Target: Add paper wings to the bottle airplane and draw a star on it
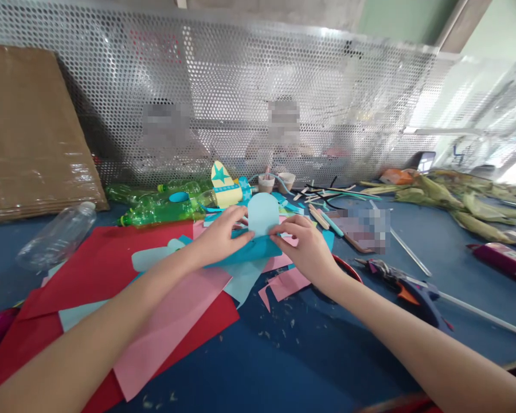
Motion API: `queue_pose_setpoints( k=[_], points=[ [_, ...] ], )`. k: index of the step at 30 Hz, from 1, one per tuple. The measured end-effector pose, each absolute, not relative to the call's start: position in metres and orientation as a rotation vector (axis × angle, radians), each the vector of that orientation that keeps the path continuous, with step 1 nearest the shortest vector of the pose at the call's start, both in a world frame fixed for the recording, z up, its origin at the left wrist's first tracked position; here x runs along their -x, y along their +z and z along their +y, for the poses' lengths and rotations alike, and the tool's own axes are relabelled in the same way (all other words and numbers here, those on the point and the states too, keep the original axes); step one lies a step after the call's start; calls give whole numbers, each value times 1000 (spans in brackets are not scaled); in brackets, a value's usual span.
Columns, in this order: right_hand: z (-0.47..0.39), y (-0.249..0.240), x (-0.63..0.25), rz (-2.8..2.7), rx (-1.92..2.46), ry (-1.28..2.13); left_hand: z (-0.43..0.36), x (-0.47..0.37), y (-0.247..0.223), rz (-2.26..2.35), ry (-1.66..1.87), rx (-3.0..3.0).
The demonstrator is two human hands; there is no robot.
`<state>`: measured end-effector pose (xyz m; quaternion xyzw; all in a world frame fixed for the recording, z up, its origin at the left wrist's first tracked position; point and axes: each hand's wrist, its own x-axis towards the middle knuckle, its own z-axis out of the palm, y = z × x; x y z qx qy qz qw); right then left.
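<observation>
A light blue paper cutout with a rounded top stands upright between my two hands. My left hand grips its lower left edge between thumb and fingers. At the lower right corner, the fingertips of my right hand pinch the same cutout. Beneath it lies a darker blue sheet of paper, close to both hands. Pink paper scraps lie on the table below my right hand. Red paper and a pink sheet spread under my left forearm.
Green plastic bottles, one decorated with paper, and a clear bottle lie at the left. A glue gun rests right of my right arm. Corn husks pile at the far right. Behind stands a perforated metal screen.
</observation>
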<state>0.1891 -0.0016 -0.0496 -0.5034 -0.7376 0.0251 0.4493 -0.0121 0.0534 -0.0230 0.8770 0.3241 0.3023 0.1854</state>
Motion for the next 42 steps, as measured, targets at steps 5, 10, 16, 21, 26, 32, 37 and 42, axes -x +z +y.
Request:
queue_pose_setpoints(
  k=[5,10,16,21,26,32,37,42],
  points=[
    [1,-54,-193,-1799,1221,102,54,14,-24,866,887,-2331],
    [2,-56,-190,-1828,1218,105,55,12,-29,821,917,-2208],
    [6,-59,-190,-1852,1189,11,59,14,-28,829,998,-2319],
    [11,-63,-193,-1864,1189,-87,60,14,-25,874,952,-2349],
    [10,-64,-194,-1947,1139,-143,65,12,-30,975,1025,-2352],
    [-1,-62,-195,-2000,1143,-109,59,9,-24,1081,864,-2531],
    [-20,-63,-194,-2190,1228,210,55,7,-22,1167,787,-2529],
    [-42,-62,-197,-2302,1300,331,55,5,-19,1164,810,-2578]
  ],
)
